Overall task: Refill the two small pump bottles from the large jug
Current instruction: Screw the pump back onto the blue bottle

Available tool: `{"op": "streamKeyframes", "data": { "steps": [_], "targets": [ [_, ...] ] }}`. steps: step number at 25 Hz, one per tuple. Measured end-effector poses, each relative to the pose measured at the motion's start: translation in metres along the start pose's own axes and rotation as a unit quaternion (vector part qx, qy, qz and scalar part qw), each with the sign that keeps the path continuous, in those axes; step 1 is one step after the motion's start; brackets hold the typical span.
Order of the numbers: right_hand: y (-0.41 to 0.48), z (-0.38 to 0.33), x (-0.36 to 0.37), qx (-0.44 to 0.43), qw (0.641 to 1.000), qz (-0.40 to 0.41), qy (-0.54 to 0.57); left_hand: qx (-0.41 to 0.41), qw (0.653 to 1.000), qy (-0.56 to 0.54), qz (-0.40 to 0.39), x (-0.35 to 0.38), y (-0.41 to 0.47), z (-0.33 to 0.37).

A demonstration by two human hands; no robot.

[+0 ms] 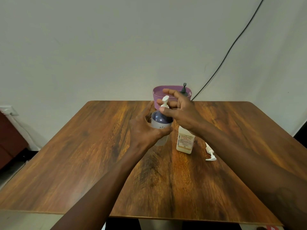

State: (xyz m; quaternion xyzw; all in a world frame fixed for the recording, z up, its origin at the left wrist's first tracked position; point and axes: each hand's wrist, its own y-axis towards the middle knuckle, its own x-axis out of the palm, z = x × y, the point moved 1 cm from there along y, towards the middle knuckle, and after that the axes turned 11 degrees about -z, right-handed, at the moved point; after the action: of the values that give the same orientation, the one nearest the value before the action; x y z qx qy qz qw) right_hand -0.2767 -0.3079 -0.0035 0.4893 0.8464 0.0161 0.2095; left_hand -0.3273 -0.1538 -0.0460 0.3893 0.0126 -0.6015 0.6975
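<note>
Pump bottle (162, 123), frame centre: left hand (144, 131) grips the body steady so right hand (181, 110), pinching the collar (164, 106), can twist.

Pump bottle (161, 122): white body, dark violet shoulder, small grey marks; pump head (165, 101) white. Labelled bottle (184, 143): cream, orange print. Loose pump (210, 154): white. Basket (159, 95): lilac, finely perforated. Surface (83, 155): brown, streaked wood grain. Cable (232, 45): black.

The cream bottle (184, 143), just right of the left hand's thumb (166, 130), carries upright side lettering that seems to read "BIOCHEK CHG"; its front label's smaller print is unreadable.
</note>
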Motion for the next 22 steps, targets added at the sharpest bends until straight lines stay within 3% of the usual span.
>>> {"op": "streamKeyframes", "data": {
  "steps": [3, 6, 8, 11, 13, 17, 22],
  "targets": [
    [0.001, -0.002, -0.005, -0.006, 0.993, 0.085, -0.082, 0.02, 1.0, 0.002, -0.007, 0.0, 0.002, -0.001],
    [0.005, -0.006, -0.001, 0.014, 0.96, 0.186, -0.208, 0.013, 1.0, 0.008, -0.015, 0.007, 0.005, -0.003],
    [0.007, -0.006, -0.001, 0.007, 0.973, 0.15, -0.178, 0.01, 1.0, 0.004, -0.013, 0.009, 0.009, -0.006],
    [0.009, -0.002, -0.01, 0.018, 1.0, 0.01, -0.02, 0.012, 1.0, 0.006, -0.005, 0.006, 0.012, -0.007],
    [0.008, 0.002, -0.015, 0.019, 1.0, -0.015, -0.005, 0.014, 1.0, -0.002, 0.002, 0.004, 0.012, -0.008],
    [0.008, 0.001, -0.01, -0.009, 0.987, 0.114, -0.109, 0.009, 1.0, -0.006, 0.009, 0.011, 0.01, -0.006],
    [0.013, 0.0, 0.005, -0.02, 0.958, 0.214, -0.187, -0.003, 0.998, -0.021, 0.06, 0.029, 0.004, -0.009]
  ]
}}
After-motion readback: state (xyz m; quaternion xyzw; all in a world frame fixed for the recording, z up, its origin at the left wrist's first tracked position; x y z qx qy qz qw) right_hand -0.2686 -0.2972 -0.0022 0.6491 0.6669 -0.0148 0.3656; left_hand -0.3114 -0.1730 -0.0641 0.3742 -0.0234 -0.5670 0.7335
